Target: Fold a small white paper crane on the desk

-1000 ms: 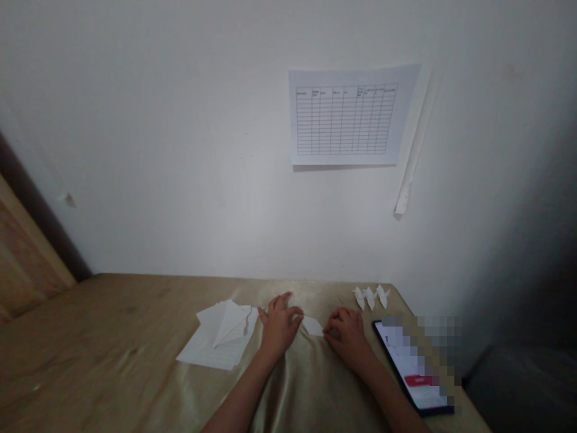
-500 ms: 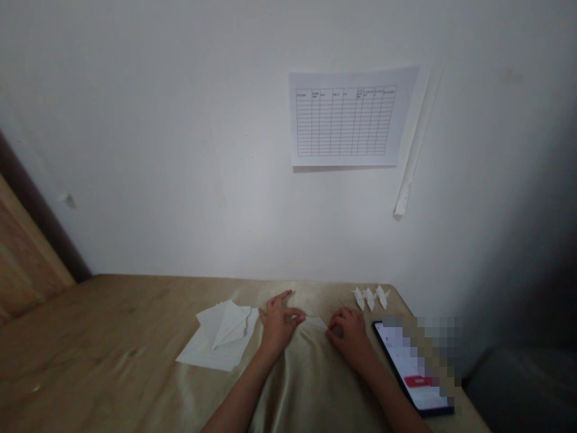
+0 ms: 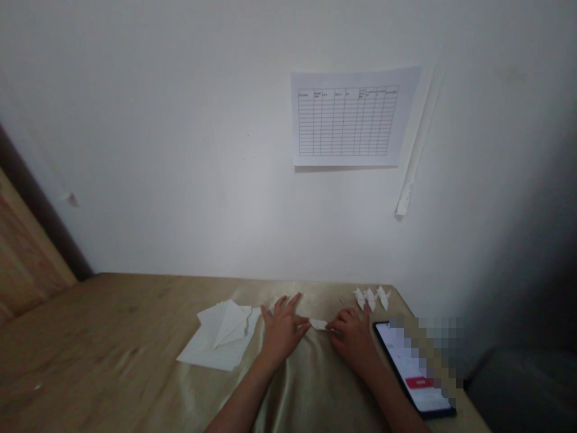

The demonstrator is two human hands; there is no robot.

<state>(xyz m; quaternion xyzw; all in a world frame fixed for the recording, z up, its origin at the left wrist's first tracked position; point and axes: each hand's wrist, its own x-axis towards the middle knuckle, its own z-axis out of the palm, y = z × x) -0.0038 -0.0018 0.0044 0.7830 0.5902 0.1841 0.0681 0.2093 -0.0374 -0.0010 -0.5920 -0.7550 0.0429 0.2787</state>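
Note:
A small folded piece of white paper (image 3: 318, 324) lies on the tan table (image 3: 112, 337) between my hands. My left hand (image 3: 283, 329) rests on the table with fingers stretched out, its thumb touching the paper's left end. My right hand (image 3: 353, 335) has its fingers curled and pinches the paper's right end. Most of the paper is hidden by the fingers.
A stack of white sheets (image 3: 220, 337) lies left of my left hand. Three small folded paper figures (image 3: 371, 297) stand at the back right near the wall. A phone (image 3: 412, 373) with a lit screen lies at the right edge. A printed table sheet (image 3: 349, 117) hangs on the wall.
The paper piece looks narrower and flatter than before. My left fingers have stretched out further, and both hands have shifted slightly around the paper.

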